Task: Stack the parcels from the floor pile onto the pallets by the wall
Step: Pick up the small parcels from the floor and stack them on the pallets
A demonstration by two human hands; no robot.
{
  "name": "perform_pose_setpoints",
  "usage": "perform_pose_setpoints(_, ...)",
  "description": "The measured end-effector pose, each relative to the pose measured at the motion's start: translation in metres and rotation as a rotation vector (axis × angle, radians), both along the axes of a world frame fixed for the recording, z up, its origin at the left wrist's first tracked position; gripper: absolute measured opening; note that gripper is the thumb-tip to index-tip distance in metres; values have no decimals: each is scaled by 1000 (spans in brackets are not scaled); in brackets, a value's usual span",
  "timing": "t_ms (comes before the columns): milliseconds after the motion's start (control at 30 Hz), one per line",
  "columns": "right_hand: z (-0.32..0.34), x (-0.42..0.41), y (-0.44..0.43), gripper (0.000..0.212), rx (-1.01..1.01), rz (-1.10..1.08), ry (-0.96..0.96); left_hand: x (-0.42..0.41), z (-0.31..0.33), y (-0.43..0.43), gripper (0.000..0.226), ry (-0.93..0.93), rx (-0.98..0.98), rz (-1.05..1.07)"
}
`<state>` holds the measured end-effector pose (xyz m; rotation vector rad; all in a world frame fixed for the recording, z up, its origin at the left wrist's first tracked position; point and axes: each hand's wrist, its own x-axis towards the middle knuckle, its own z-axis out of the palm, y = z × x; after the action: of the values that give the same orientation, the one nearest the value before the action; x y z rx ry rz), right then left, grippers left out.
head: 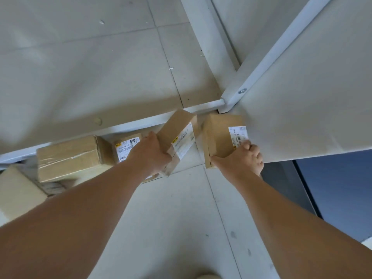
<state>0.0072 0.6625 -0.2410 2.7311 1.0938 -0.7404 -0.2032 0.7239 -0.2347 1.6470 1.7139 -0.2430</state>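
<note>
Left hand [153, 153] grips tilted parcel [178, 131], right hand [244, 158] grips second parcel [218, 137]; floor pile [70, 158] at left not yet stacked, pallets unseen.

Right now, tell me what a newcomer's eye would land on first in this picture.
Two bare arms reach down the middle of the view. The left hand grips a tilted parcel, and the right hand grips a second parcel just right of it. A bigger taped box sits further left.
</note>
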Motion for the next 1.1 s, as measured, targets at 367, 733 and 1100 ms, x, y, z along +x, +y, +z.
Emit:
perform_pose_setpoints(367, 256, -45, -65, 112, 52, 62, 160, -43, 229, -78, 44, -255, -182, 455)
perform_pose_setpoints(733, 533, -127, -98, 118, 170, 427, 270, -131, 538, -174, 43, -315, -17, 750)
perform_pose_setpoints(1100, 683, -211, -160, 121, 314, 1002, 433, -173, 702, -340, 54, -291, 292, 1357)
